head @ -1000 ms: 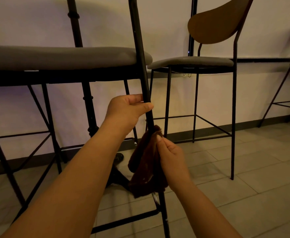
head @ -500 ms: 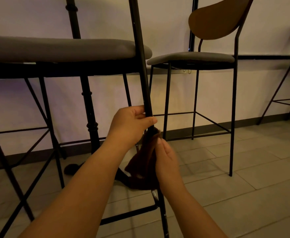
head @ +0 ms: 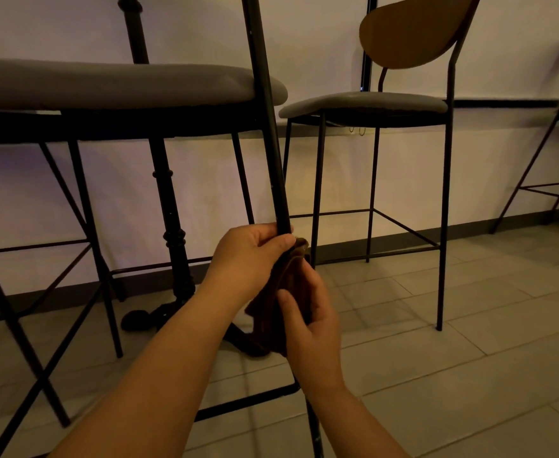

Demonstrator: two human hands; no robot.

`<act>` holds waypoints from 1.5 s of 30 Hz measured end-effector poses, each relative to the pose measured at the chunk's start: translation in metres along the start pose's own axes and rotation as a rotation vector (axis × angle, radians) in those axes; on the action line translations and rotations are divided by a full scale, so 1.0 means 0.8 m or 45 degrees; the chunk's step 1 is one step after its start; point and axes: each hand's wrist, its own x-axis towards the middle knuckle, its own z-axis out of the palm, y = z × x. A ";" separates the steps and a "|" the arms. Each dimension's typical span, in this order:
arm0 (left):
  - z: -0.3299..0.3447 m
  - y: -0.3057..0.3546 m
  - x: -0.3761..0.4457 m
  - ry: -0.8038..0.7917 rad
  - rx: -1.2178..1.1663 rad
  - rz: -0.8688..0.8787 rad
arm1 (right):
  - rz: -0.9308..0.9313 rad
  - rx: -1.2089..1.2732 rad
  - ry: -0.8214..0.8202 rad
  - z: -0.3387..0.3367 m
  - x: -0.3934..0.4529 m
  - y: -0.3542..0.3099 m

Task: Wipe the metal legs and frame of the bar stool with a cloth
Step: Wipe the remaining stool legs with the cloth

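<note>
Plainly, the near bar stool (head: 132,90) stood on the tiled floor (head: 453,375), and its black metal leg (head: 268,127) ran down the middle of the view from above the grey seat to the bottom edge. The left hand (head: 248,256) was curled round that leg, thumb and fingers closing on the tube just above the cloth. The right hand (head: 308,322) gripped the brown cloth (head: 271,299), which was bunched round the leg directly below the left hand, the two hands almost touching.

The leg looked a thin, rigid steel tube with a smooth painted skin, so it would likely give nothing under pressure and let the cloth slide easily; a firm wrap all the way round would serve better than a flat press. The cloth seemed soft and limp, hanging in folds, light enough to bunch in one palm. The stool itself appeared tall and narrow-footed, so I judged it could rock or skate on the tiles if pulled sideways, which makes the upper steadying hold sensible. In the dim light I could not tell whether the cloth fully encircled the tube behind the fingers.

A lower crossbar (head: 248,401) met the leg near the floor, and a second stool (head: 387,104) stood well apart to the right by the wall.
</note>
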 end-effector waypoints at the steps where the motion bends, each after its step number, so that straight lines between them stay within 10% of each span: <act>1: 0.000 -0.001 0.001 0.005 0.008 0.010 | -0.019 -0.057 0.009 -0.002 0.003 0.003; 7: 0.000 -0.006 0.003 0.020 0.017 -0.006 | -0.038 -0.369 0.070 0.006 0.027 0.004; 14: 0.002 -0.006 0.004 -0.016 -0.054 0.008 | 0.646 0.110 0.056 -0.006 0.038 -0.003; 22: 0.005 -0.010 -0.001 -0.031 -0.037 -0.015 | 0.116 -0.264 0.012 0.011 0.000 0.018; 33: 0.008 -0.020 -0.006 -0.059 -0.071 -0.009 | 0.932 0.106 0.060 -0.013 0.030 0.015; 40: 0.011 -0.019 -0.016 -0.038 -0.075 -0.075 | 0.467 -0.005 -0.058 -0.002 0.000 0.019; 45: 0.013 -0.025 -0.016 -0.100 -0.069 -0.084 | 0.740 0.235 0.032 -0.010 0.032 0.015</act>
